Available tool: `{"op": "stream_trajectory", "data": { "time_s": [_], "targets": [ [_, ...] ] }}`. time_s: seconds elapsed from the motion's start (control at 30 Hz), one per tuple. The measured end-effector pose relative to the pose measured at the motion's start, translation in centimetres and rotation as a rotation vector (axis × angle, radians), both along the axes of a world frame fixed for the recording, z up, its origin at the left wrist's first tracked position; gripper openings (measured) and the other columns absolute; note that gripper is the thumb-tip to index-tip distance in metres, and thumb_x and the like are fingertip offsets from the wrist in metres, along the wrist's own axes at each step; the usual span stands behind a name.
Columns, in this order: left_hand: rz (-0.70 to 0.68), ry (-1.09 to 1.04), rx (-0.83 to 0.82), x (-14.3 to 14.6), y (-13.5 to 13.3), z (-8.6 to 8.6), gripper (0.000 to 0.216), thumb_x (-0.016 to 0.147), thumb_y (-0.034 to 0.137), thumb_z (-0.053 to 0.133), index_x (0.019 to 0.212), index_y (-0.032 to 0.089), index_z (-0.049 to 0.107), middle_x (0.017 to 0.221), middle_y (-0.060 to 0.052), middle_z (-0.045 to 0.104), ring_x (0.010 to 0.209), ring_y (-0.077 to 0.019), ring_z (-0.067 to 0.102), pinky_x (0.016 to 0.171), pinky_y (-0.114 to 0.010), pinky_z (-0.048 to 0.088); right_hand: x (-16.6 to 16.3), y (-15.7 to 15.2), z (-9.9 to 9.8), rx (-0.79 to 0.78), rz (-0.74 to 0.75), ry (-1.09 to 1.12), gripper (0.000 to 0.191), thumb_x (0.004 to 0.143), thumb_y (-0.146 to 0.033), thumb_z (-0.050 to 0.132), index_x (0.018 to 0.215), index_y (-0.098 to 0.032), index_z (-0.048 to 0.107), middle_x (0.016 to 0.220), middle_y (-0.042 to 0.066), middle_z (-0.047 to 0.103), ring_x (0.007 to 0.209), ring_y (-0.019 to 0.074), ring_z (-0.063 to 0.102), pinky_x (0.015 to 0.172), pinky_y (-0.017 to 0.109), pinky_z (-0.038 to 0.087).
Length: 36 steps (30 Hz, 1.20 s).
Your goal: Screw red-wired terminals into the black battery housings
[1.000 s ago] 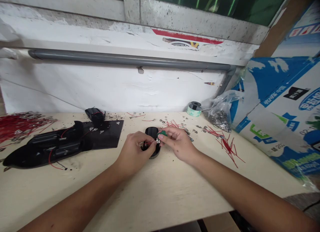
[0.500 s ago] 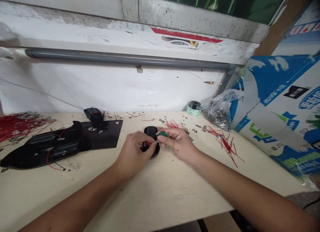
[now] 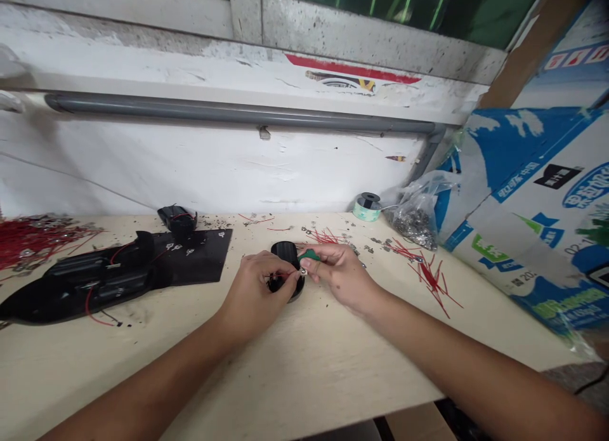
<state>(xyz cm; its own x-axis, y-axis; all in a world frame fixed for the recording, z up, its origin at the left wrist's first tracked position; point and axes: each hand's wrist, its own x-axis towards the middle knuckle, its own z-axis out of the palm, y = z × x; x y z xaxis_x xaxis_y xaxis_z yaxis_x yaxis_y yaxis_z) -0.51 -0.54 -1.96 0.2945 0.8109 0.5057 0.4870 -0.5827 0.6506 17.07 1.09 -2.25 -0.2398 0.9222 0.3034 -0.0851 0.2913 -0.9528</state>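
A black plastic housing (image 3: 284, 248) lies on the table below my hands, mostly hidden by them. My left hand (image 3: 263, 282) is closed in a pinch on a thin red wire (image 3: 287, 275) over the housing. At its fingertips a small shiny metal tab (image 3: 303, 272) shows, between the two hands. My right hand (image 3: 339, 271) grips a small green object (image 3: 309, 255) between thumb and fingers, its kind not clear. The fingertips of both hands nearly meet at the housing's right side.
Several black housings (image 3: 102, 287) with red wires lie at left by a black sheet (image 3: 202, 257). Red wires are heaped far left (image 3: 28, 241) and scattered at right (image 3: 431, 279). At the back stand a spool (image 3: 367, 207) and a bag of metal parts (image 3: 413, 222); a carton (image 3: 518, 193) borders the right.
The metal tab between my fingertips shows more plainly now. Both hands keep nearly the same place and grip; the whole view has shifted slightly.
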Motion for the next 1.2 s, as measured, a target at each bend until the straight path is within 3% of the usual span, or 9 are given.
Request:
{"op": "stream_trajectory", "data": {
  "time_s": [0.07,0.13,0.23,0.37,0.53,0.77,1.03,1.2],
  "targets": [
    [0.025,-0.036,-0.018,0.0,0.0,0.0,0.017,0.085,0.025,0.060,0.076,0.024,0.074,0.076,-0.002,0.073,0.073,-0.0188,0.065,0.069,-0.033,0.047,0.0,-0.1,0.1,-0.005,-0.009,0.014,0.020,0.076,-0.039,0.076,0.076,-0.019,0.071,0.062,-0.002,0.054,0.055,0.0109,0.043,0.055,0.027,0.036],
    [0.066,-0.119,-0.055,0.0,0.1,0.0,0.015,0.084,0.029,0.064,0.093,0.024,0.074,0.080,-0.002,0.073,0.078,-0.0190,0.066,0.074,-0.033,0.050,0.0,-0.1,0.1,-0.013,-0.010,0.047,0.018,0.078,-0.038,0.075,0.078,-0.020,0.071,0.061,-0.003,0.054,0.056,0.0110,0.044,0.057,0.026,0.037],
    [0.116,-0.290,-0.128,0.0,0.2,0.1,0.048,0.078,0.034,0.072,0.123,0.020,0.061,0.088,-0.003,0.072,0.085,-0.0186,0.066,0.084,-0.034,0.051,0.1,0.0,0.1,-0.001,-0.056,0.137,0.016,0.081,-0.034,0.074,0.077,-0.019,0.070,0.064,-0.002,0.055,0.059,0.0106,0.048,0.060,0.026,0.039],
    [0.113,-0.293,-0.268,-0.1,0.4,0.3,0.031,0.074,0.040,0.076,0.096,0.019,0.073,0.087,-0.005,0.074,0.087,-0.0208,0.067,0.084,-0.034,0.050,-0.2,0.0,0.1,0.003,-0.082,0.225,0.014,0.080,-0.032,0.076,0.079,-0.019,0.070,0.071,-0.001,0.060,0.061,0.0103,0.052,0.062,0.026,0.042],
    [-0.029,-0.324,-0.296,0.0,0.4,0.5,0.017,0.081,0.036,0.071,0.075,0.021,0.077,0.085,-0.003,0.076,0.085,-0.0198,0.067,0.080,-0.031,0.049,-0.9,-0.4,0.2,0.046,-0.021,0.114,0.019,0.080,-0.034,0.075,0.077,-0.017,0.068,0.064,0.000,0.062,0.058,0.0128,0.056,0.060,0.027,0.046],
    [0.013,-0.355,-0.380,-0.2,0.4,0.6,0.020,0.080,0.036,0.071,0.072,0.018,0.075,0.078,-0.004,0.074,0.075,-0.0185,0.064,0.068,-0.029,0.047,-0.8,-0.6,0.1,0.138,-0.107,0.004,0.030,0.095,-0.040,0.058,0.075,-0.018,0.057,0.068,0.000,0.058,0.064,0.0129,0.055,0.064,0.028,0.044],
    [-0.020,-0.348,-0.317,-0.1,0.5,0.6,0.016,0.081,0.032,0.070,0.073,0.019,0.077,0.074,-0.002,0.074,0.070,-0.0158,0.063,0.065,-0.026,0.049,-0.7,-0.8,-0.2,0.165,-0.076,-0.098,0.031,0.095,-0.038,0.057,0.072,-0.018,0.058,0.067,0.000,0.057,0.066,0.0139,0.052,0.065,0.027,0.041],
    [0.004,-0.336,-0.350,0.0,0.3,0.5,0.018,0.082,0.035,0.069,0.075,0.020,0.077,0.075,-0.002,0.075,0.058,-0.0138,0.059,0.053,-0.026,0.046,-0.6,-0.7,-0.4,0.155,-0.055,-0.114,0.032,0.094,-0.036,0.058,0.068,-0.018,0.056,0.065,-0.001,0.054,0.064,0.0133,0.049,0.061,0.026,0.038]
  ]
}}
